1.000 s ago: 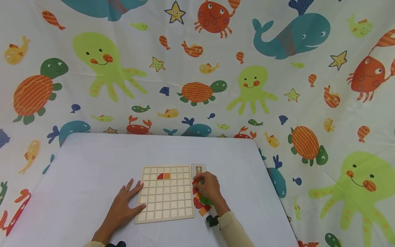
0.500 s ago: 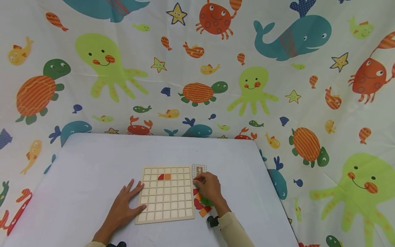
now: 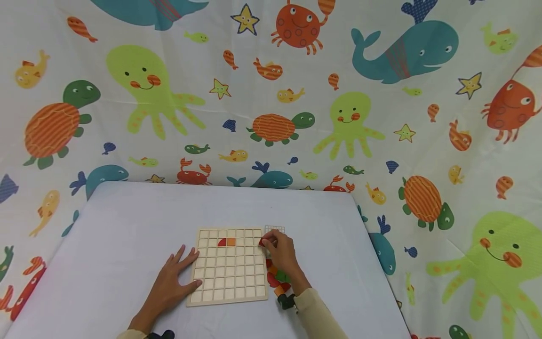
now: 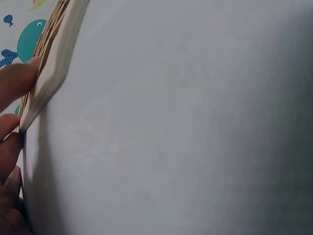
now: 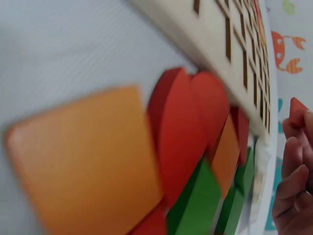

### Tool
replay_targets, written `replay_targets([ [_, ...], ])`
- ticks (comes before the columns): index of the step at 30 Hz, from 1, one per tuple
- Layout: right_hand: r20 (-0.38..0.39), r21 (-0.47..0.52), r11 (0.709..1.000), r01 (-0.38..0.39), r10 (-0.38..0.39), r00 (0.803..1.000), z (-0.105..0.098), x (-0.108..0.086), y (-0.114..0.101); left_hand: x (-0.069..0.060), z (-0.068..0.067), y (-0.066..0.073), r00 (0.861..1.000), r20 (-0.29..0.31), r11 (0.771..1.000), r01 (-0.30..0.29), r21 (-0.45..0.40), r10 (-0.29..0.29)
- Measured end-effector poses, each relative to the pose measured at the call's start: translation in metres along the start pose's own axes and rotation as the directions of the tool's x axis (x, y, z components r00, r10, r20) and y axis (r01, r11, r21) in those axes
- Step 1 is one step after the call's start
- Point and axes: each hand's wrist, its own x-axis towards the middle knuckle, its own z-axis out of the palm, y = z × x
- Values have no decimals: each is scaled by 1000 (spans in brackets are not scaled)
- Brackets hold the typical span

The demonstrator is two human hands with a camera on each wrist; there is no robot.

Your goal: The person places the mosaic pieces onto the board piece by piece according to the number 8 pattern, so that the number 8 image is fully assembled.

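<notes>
A wooden grid board (image 3: 227,302) lies on the table, with a red quarter-round piece (image 3: 222,242) and an orange square piece (image 3: 231,241) side by side in its second row. My left hand (image 3: 169,278) rests spread against the board's left edge, thumb on the rim; the left wrist view shows fingers at that edge. Near the board's upper right edge, my right hand (image 3: 282,252) pinches a small red piece (image 5: 296,110) between thumb and fingertips. Below that hand is a pile of loose pieces, among them red (image 5: 181,137), green (image 5: 195,205) and orange (image 5: 88,156) ones.
A small printed grid card (image 3: 275,228) lies at the board's upper right, partly hidden by the right hand. The white table (image 3: 139,212) ends at a hanging curtain (image 3: 237,103) patterned with sea animals.
My right hand has lifted a red piece from the loose pieces and moved it up and left to the board's right edge. The left hand stays where it was.
</notes>
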Motion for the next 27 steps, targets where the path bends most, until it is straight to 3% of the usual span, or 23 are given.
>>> replay_targets([
  [10, 39, 9, 998, 70, -70, 997, 18, 12, -15, -1, 0, 0, 1000, -8, 1000, -8, 5, 8],
  [17, 74, 10, 998, 58, -58, 996, 35, 23, -27, 0, -1, 2, 1000, -3, 1000, 7, 6, -7],
  [27, 93, -92, 994, 55, -47, 995, 52, 28, -44, 2, -1, 0, 1000, 14, 1000, 19, -2, -19],
])
